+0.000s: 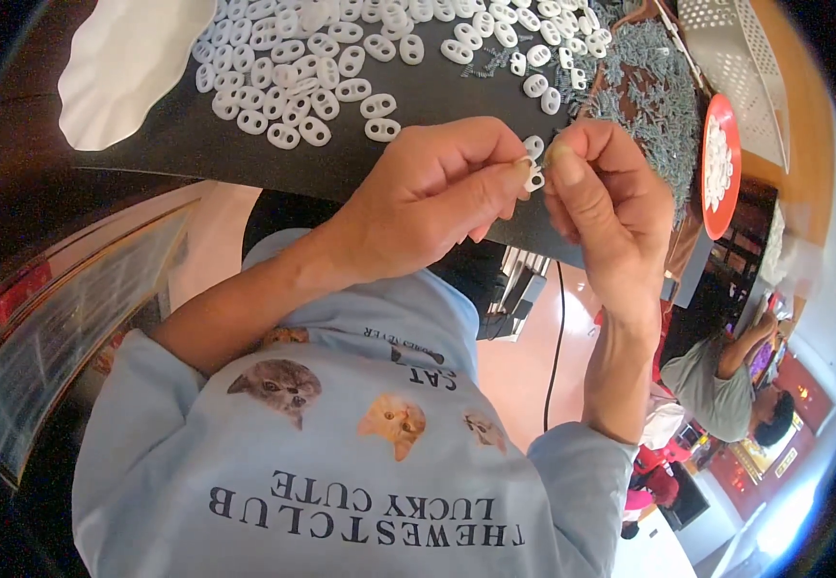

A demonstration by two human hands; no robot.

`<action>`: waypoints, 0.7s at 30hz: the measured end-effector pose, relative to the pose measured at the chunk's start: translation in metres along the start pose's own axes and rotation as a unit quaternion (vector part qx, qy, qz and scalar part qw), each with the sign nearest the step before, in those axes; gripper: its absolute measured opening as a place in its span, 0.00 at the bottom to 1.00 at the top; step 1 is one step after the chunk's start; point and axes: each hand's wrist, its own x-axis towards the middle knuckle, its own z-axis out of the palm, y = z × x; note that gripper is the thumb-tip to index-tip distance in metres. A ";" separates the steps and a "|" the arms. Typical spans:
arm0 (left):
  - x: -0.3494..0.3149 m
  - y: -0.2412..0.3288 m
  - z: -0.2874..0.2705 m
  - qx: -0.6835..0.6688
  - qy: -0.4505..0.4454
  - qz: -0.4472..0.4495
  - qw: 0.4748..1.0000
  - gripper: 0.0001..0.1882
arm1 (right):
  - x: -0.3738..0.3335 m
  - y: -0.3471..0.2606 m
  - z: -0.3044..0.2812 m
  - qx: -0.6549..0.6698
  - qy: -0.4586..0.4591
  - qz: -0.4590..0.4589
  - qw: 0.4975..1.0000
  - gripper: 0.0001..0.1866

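My left hand [442, 193] pinches a small white plastic cord-lock piece [535, 180] between thumb and forefinger, just over the near edge of the dark table. Close to it on the right, my right hand [611, 197] is closed, thumb tip against forefinger. Whatever sits in that pinch is too small to make out. Another white oval piece [533, 146] shows just behind the held one. Beyond my hands, many white two-holed oval cord-lock pieces [283, 106] are spread over the table. A heap of tiny grey metal springs [644, 106] lies behind my right hand.
A white wavy-edged tray [124, 72] occupies the table's left end. To the right, a red plate [711, 207] holds small white parts, beside a white perforated basket [741, 72]. A black cable [560, 337] hangs below the table. Another person [717, 390] sits at the far right.
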 end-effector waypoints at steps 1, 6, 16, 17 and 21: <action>0.000 0.000 0.000 0.000 0.002 0.002 1.000 0.10 | 0.000 0.000 -0.001 0.000 0.000 0.000 1.000 0.06; 0.001 0.000 0.001 0.000 0.005 0.004 1.000 0.10 | 0.001 0.000 0.000 -0.026 -0.004 0.010 1.000 0.07; -0.001 -0.002 0.001 0.000 0.015 0.031 0.999 0.10 | -0.003 0.004 0.014 0.054 0.010 0.026 0.998 0.08; -0.002 -0.002 0.001 -0.005 0.016 0.030 0.999 0.10 | -0.004 0.005 0.016 0.063 0.018 0.032 0.997 0.08; -0.003 -0.003 0.002 -0.008 0.032 0.035 0.999 0.10 | -0.004 0.010 0.024 0.081 0.044 0.011 0.996 0.07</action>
